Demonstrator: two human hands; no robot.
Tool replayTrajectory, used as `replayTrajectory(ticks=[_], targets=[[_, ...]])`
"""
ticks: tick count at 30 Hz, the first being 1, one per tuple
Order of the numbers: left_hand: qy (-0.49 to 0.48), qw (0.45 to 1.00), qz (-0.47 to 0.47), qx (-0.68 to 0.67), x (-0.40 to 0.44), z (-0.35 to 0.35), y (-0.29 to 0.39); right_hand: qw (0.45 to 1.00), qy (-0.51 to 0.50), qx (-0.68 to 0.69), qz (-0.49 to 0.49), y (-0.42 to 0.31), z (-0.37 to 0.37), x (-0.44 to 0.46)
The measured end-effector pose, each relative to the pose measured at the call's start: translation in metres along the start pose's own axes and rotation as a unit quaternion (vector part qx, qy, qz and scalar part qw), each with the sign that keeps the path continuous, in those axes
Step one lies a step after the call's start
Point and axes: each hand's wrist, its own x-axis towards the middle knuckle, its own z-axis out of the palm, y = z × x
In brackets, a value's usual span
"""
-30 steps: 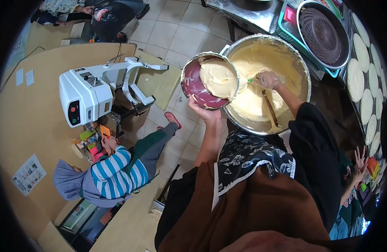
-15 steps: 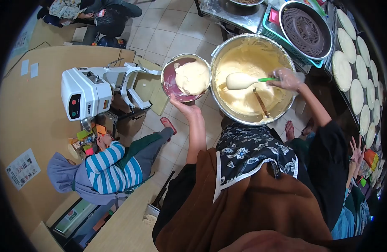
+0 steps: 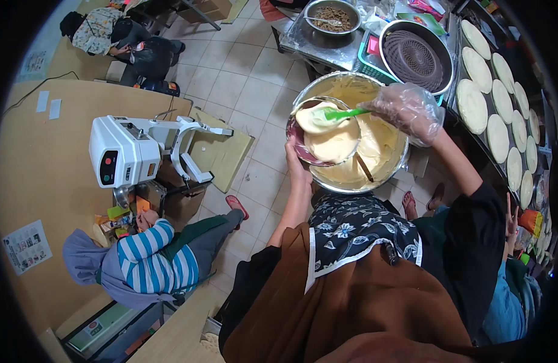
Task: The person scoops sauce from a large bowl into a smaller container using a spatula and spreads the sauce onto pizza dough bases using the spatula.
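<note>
My left hand (image 3: 296,158) grips the side of a small maroon bowl (image 3: 301,149), which holds pale batter (image 3: 333,145). My right hand (image 3: 409,112), in a clear plastic glove, is closed on the green handle of a spatula (image 3: 345,113). The spatula's batter-coated head is over the small bowl. Beneath the bowl is a large metal pot (image 3: 399,164) with more batter and a brown stick (image 3: 364,167) leaning in it.
A white mixer (image 3: 126,151) stands on the left, near a person in a striped top (image 3: 158,254). Behind the pot are a metal bowl of brown filling (image 3: 332,17) and a pan with a dark woven disc (image 3: 415,58). Pale rounds (image 3: 472,106) lie on the right.
The small bowl has moved from the pot's left side to over its rim. The spatula has lifted from the pot to above that bowl, with my gloved hand higher and nearer.
</note>
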Motion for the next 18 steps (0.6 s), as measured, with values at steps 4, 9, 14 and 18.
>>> replayTrajectory(ticks=[4,9,14,18], targets=[[-0.005,0.999,-0.035,-0.032,0.003,0.003,0.001,0.999,-0.017,-0.05,-0.009,0.021,0.017,-0.013],[0.018,0.999,-0.02,-0.035,0.009,0.003,0.015,0.997,-0.031,-0.07,0.028,0.051,0.019,-0.037],[0.092,0.993,0.035,-0.071,0.03,-0.025,0.025,0.988,-0.054,-0.031,0.142,0.08,0.037,-0.066],[0.085,0.987,0.087,-0.103,0.036,-0.035,0.046,0.958,-0.184,-0.023,0.22,0.091,0.106,-0.066]])
